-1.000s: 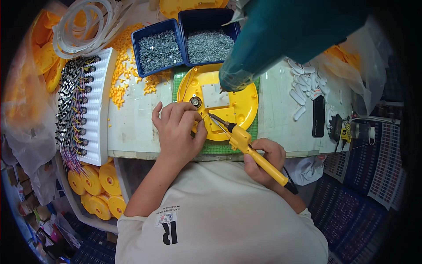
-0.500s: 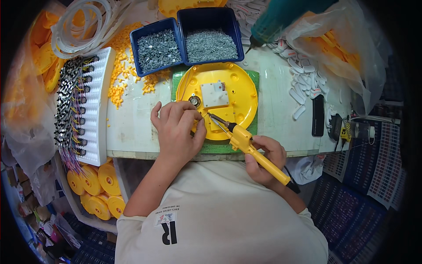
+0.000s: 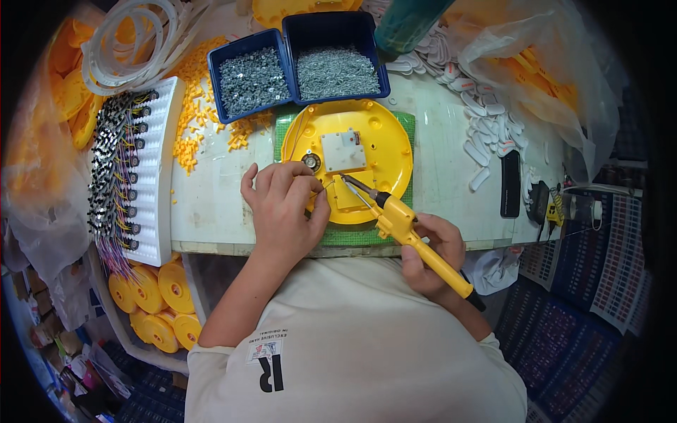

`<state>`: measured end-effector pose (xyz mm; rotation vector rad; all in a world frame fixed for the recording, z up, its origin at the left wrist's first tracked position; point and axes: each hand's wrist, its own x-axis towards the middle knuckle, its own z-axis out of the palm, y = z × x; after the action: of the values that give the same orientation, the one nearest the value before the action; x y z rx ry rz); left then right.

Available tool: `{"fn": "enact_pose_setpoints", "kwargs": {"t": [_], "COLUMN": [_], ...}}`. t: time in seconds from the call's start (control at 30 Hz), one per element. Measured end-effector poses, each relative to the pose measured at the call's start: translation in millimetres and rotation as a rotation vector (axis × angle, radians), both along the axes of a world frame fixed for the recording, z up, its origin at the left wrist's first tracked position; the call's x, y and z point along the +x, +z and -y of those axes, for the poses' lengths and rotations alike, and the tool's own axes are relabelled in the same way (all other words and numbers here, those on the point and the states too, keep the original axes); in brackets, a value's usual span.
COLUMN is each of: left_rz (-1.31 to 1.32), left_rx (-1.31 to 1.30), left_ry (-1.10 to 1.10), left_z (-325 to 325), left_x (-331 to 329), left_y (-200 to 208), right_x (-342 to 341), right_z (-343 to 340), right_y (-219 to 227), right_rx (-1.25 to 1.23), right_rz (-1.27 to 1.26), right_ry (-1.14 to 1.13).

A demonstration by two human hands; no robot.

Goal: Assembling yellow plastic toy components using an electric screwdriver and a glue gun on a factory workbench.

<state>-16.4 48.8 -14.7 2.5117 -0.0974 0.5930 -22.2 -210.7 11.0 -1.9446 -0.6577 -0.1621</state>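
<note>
A round yellow plastic shell [image 3: 395,151] lies with its hollow side up on a green mat [image 3: 404,116]. Inside it are a pale grey gearbox-like block [image 3: 343,150], a small round dark part with a metal ring [image 3: 311,162] and a flat yellow panel [image 3: 356,195]. My left hand [image 3: 285,201] rests over the shell's lower left edge, thumb and forefinger pinched; what lies between them is too small to make out. Gripped in my right hand [image 3: 436,250] is a yellow soldering iron [image 3: 423,247] with a solder feed tube, its tip above the panel, just below the block.
Two blue bins [image 3: 336,70] of small metal parts stand behind the shell. Loose yellow pieces [image 3: 194,116] and a white foam tray [image 3: 159,169] with wired parts are at left. White pieces [image 3: 486,134] lie at right. A teal tool [image 3: 412,28] hangs above the bins.
The soldering iron has shifted slightly right, its tip moving up and away from my left fingertips. My left hand stays put. The hanging teal tool has swung left.
</note>
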Motion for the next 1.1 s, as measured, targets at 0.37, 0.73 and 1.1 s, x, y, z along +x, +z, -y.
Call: {"fn": "enact_pose_setpoints", "kwargs": {"t": [0.37, 0.73, 1.1], "left_rz": [-0.001, -0.034, -0.026], "left_rx": [0.005, 0.017, 0.029], "left_ry": [-0.001, 0.005, 0.005], "left_z": [-0.2, 0.4, 1.5], "left_x": [-0.2, -1.3, -1.8], "left_y": [2.8, 4.6, 7.4], "right_x": [-0.3, 3.6, 2.3], "right_z": [0.1, -3.9, -2.8], "right_y": [0.0, -2.0, -3.8], "right_rx": [0.03, 0.046, 0.044], "right_rz": [-0.01, 0.068, 0.065], "right_ry": [-0.004, -0.063, -0.077]}}
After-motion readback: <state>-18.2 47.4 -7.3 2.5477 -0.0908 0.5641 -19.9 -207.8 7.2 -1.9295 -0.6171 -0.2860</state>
